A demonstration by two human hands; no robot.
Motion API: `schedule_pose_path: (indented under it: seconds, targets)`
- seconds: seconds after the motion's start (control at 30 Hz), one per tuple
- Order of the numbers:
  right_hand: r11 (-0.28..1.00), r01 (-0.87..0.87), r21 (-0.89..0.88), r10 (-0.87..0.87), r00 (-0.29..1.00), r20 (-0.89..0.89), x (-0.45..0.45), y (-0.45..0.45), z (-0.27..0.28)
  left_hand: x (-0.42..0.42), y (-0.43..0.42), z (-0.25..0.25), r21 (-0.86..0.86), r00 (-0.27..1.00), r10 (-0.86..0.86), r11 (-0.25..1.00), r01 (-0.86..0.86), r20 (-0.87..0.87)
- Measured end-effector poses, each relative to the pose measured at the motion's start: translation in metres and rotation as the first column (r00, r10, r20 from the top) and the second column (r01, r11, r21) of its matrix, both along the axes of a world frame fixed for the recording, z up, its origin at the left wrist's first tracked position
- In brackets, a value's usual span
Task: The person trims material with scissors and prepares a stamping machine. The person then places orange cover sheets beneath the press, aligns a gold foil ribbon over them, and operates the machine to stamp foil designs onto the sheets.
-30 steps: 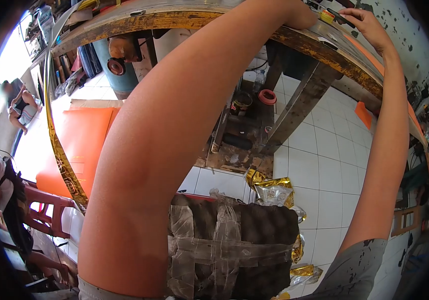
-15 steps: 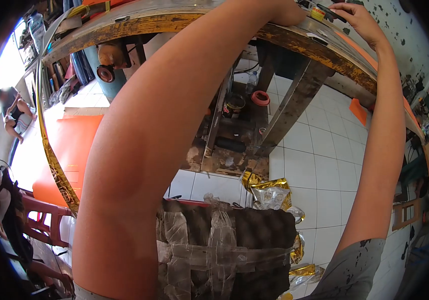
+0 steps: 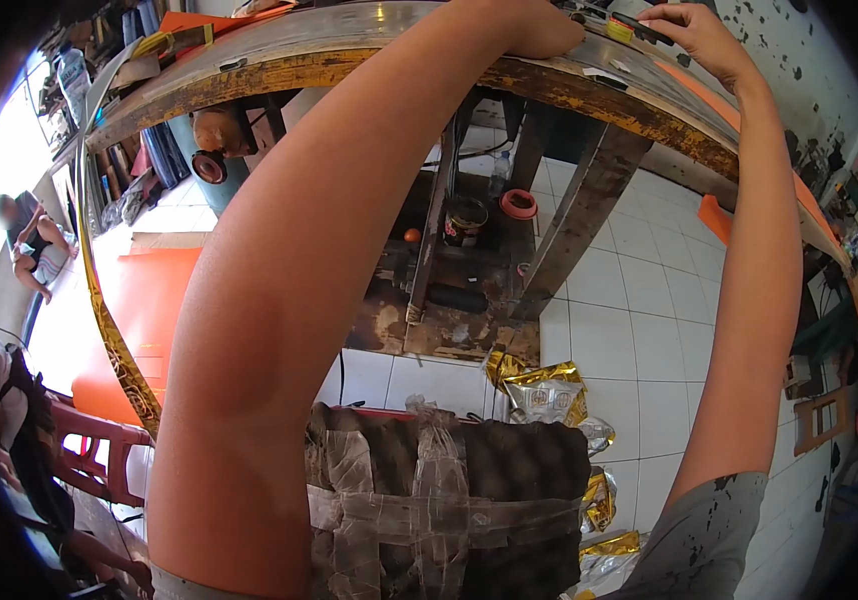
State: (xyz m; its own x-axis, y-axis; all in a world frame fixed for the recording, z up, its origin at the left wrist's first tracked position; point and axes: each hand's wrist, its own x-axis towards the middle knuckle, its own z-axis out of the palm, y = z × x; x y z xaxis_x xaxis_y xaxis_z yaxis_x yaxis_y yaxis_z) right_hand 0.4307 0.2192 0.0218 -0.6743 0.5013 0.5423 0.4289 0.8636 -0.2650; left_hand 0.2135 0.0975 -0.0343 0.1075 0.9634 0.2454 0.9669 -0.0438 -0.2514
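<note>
My left hand [image 3: 547, 28] rests at the edge of the worktable [image 3: 349, 67], near the top of the view; its fingers are out of sight behind the wrist. To the right of it, my right hand [image 3: 706, 42] has its thumb and fingers closed around a black elongated tool [image 3: 647, 30], whose kind I cannot make out. A small yellow and red object [image 3: 619, 30] sits beside the tool, close to the left hand. Orange sheet material [image 3: 694, 88] lies along the table by my right wrist.
A dark padded block wrapped in clear tape [image 3: 439, 510] is just below me. Gold and clear plastic scraps [image 3: 549, 390] lie on the tiled floor. A gold strip [image 3: 99, 300] hangs at the left, near a red plastic chair [image 3: 99, 450]. Another person [image 3: 39, 240] sits far left.
The view has shifted slightly, so the table and both hands sit a little further left. My right hand still holds the black tool.
</note>
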Motion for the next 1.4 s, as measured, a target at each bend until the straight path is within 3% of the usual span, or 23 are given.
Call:
schedule_pose_path:
  seconds: [0.1, 0.23, 0.3, 0.4, 0.43, 0.5, 0.53, 0.6, 0.67, 0.73, 0.83, 1.03, 1.27, 1.4]
  targets:
    - [1.0, -0.001, 0.012, 0.001, 1.0, -0.003, 0.003, 0.002, -0.001, -0.002, -0.004, -0.001, 0.038, 0.999, -0.035, 0.999, 0.034, 0.022]
    - [0.998, 0.064, 0.001, -0.064, 0.997, 0.035, 0.003, -0.002, 0.003, 0.016, -0.025, 0.0, 0.122, 0.992, 0.034, 0.992, -0.019, -0.117]
    - [0.991, -0.02, 0.129, -0.001, 0.987, 0.159, 0.008, 0.046, 0.004, 0.017, -0.034, 0.0, 0.22, 0.986, 0.07, 0.975, -0.035, -0.152]
    - [0.982, -0.075, 0.176, 0.04, 0.98, 0.193, 0.006, 0.067, 0.001, 0.038, -0.067, 0.0, 0.405, 0.915, 0.073, 0.881, -0.246, 0.397]
    - [0.983, -0.077, 0.169, 0.047, 0.983, 0.176, 0.007, 0.066, 0.002, 0.043, -0.076, 0.001, 0.475, 0.916, 0.021, 0.85, -0.227, 0.4]
    - [0.998, -0.003, 0.062, 0.0, 0.999, 0.051, 0.008, 0.022, 0.0, 0.049, -0.093, 0.003, 0.606, 0.916, -0.088, 0.774, -0.185, 0.392]
    - [1.0, 0.026, 0.005, -0.026, 1.0, -0.004, 0.006, 0.003, 0.0, 0.053, -0.107, 0.002, 0.619, 0.927, -0.059, 0.76, -0.2, 0.371]
    - [0.998, 0.067, 0.006, -0.067, 0.997, 0.028, 0.003, -0.003, 0.002, 0.056, -0.132, -0.002, 0.642, 0.944, -0.003, 0.733, -0.223, 0.33]
    - [0.998, 0.061, 0.004, -0.062, 0.997, 0.037, 0.004, 0.006, 0.0, 0.034, -0.149, -0.029, 0.742, 0.953, -0.017, 0.631, -0.226, 0.304]
    - [1.0, 0.006, 0.006, -0.006, 1.0, 0.022, 0.002, 0.02, -0.001, 0.006, -0.178, -0.059, 0.707, 0.995, -0.009, 0.704, -0.064, 0.1]
    - [0.999, 0.035, 0.002, -0.035, 0.999, 0.018, -0.001, 0.023, -0.002, -0.011, -0.184, -0.103, 0.849, 0.989, 0.028, 0.517, 0.109, -0.144]
    - [0.998, 0.056, 0.014, -0.056, 0.998, -0.005, -0.007, 0.024, -0.007, -0.015, -0.17, -0.131, 0.909, 0.996, 0.044, 0.412, 0.056, -0.081]
    - [0.993, 0.112, 0.026, -0.113, 0.992, 0.048, -0.008, 0.016, -0.004, -0.018, -0.161, -0.134, 0.931, 0.996, 0.044, 0.361, 0.051, -0.072]
    - [0.998, 0.061, 0.033, -0.062, 0.997, 0.041, -0.007, 0.021, -0.006, -0.024, -0.157, -0.136, 0.941, 0.997, 0.021, 0.334, 0.057, -0.068]
